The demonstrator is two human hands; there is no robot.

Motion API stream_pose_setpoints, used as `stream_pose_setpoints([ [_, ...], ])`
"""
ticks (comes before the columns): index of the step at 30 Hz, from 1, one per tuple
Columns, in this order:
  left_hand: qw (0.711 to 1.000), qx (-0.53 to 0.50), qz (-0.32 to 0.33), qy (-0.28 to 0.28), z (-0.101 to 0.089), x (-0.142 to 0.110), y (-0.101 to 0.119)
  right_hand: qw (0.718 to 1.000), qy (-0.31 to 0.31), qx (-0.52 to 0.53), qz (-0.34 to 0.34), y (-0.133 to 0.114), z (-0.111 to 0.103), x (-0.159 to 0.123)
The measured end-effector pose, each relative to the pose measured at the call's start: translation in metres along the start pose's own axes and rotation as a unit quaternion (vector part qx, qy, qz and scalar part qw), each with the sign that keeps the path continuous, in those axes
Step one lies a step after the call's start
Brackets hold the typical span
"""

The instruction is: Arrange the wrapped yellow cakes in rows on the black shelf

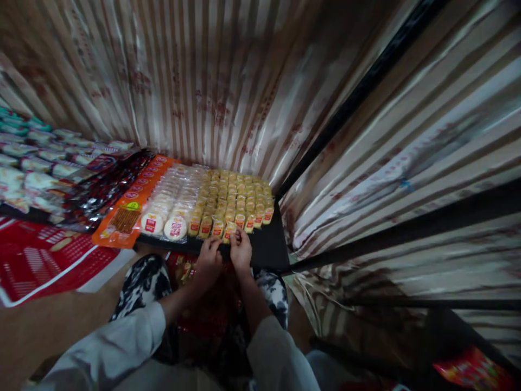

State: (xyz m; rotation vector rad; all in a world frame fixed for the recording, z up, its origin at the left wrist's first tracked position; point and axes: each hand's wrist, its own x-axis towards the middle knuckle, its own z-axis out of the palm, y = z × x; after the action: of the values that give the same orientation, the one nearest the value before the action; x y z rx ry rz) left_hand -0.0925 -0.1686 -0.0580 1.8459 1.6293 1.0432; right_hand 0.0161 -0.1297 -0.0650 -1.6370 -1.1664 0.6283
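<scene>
Small yellow snack packets [232,198] with red labels lie in tight rows on a black shelf [271,244]. At the front edge of these rows, my right hand [241,251] is closed, thumb and fingers pinching a yellow snack packet [229,231]. Just to its left, my left hand [209,259] has its fingers curled together below the neighbouring row; whatever they may hold is hidden. Round white wrapped crackers [176,228] stand in two rows left of the yellow packets.
An orange snack bag [122,220] and dark glossy packs [95,184] overlap further left, beside several white packets [40,157]. A red basket [36,260] sits at lower left. Striped plastic sheeting [195,81] hangs behind, with a black pole [345,114] at the right.
</scene>
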Motion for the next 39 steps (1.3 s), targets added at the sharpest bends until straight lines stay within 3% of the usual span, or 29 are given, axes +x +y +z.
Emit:
stream_pose_setpoints([
  [4,0.999,0.04,0.029,-0.013,0.001,0.009,0.0,0.999,-0.001,-0.022,-0.025,-0.001,0.005,0.004],
  [11,0.996,0.068,0.036,-0.054,0.001,0.01,-0.002,0.998,0.02,0.031,-0.05,-0.002,0.006,-0.004],
  [23,0.994,0.072,0.083,-0.009,0.011,0.012,-0.015,0.997,0.027,-0.053,-0.056,-0.001,0.009,-0.003],
  [30,0.992,0.084,0.089,-0.013,0.01,0.01,-0.013,0.998,0.021,-0.033,-0.058,0.005,0.01,-0.002],
  [39,0.991,0.051,0.123,-0.028,-0.01,-0.011,-0.017,0.997,0.016,0.016,-0.073,0.006,0.0,-0.021],
])
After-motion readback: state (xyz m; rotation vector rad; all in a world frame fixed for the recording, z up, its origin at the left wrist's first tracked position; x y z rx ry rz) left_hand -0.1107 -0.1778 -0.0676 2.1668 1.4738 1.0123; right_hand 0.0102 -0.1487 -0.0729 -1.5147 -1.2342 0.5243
